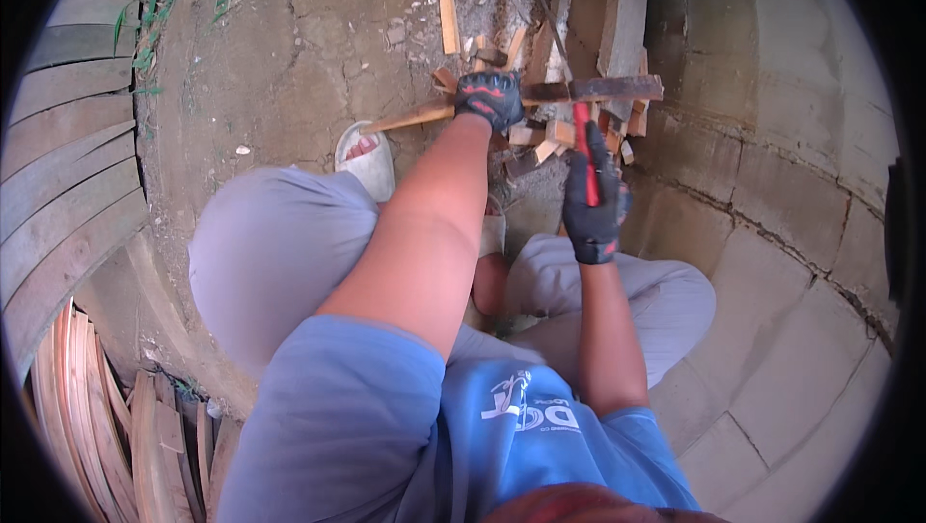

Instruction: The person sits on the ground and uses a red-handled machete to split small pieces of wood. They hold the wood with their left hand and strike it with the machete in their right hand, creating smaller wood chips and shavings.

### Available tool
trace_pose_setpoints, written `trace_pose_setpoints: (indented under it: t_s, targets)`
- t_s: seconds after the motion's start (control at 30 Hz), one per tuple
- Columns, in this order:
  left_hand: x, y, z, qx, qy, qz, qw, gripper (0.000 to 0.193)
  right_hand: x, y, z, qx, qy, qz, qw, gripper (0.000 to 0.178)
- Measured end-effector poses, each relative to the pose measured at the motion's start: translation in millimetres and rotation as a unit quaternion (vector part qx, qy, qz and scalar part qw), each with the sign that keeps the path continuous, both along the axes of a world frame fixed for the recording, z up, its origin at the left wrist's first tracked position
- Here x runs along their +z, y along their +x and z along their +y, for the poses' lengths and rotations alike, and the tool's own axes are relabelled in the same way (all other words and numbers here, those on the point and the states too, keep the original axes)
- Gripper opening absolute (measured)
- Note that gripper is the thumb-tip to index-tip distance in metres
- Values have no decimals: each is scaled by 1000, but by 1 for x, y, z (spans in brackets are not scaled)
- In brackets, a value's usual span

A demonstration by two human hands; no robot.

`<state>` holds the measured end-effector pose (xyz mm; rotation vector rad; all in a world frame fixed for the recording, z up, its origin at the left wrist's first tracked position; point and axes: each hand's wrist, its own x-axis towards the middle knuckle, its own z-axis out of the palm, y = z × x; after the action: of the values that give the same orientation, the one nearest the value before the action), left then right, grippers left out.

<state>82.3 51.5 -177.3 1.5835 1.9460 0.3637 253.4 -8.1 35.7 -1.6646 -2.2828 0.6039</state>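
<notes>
My left hand point(490, 100), in a black glove with red marks, is closed around a long strip of wood point(615, 89). The strip lies crosswise, dark brown on the right; a paler length sticks out left of the glove. My right hand point(590, 206), gloved alike, grips the red handle of a saw point(581, 123). Its long thin blade points away from me and crosses the dark strip near its right end. The blade's teeth are too small to make out. Beneath and around the strip lie several short cut wood blocks point(559, 133).
A thick wooden beam point(625, 7) runs away from me beyond the strip. A concrete block wall point(772, 166) stands at the right. Wooden boards point(77, 127) line the left, with split wood strips point(87, 398) at the lower left. A loose pale stick point(449, 16) lies on the dirt ground.
</notes>
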Motion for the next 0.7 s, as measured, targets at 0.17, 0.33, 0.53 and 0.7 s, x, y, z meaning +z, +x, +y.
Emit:
trace_pose_setpoints:
  t_s: [0.17, 0.33, 0.53, 0.7]
  targets:
    - [15, -5, 3, -11, -33, 2, 999, 31, 94, 69, -111, 20, -29, -58, 998, 46]
    - [14, 4, 1, -6, -15, 2, 1000, 29, 110, 52, -107, -56, -92, -26, 994, 45]
    - [19, 1, 4, -22, -47, -7, 999, 32, -11, -13, 22, -17, 3, 35, 999, 43]
    - [9, -3, 2, -6, -6, 7, 1000, 32, 47, 33, -53, 27, 34, -6, 999, 41]
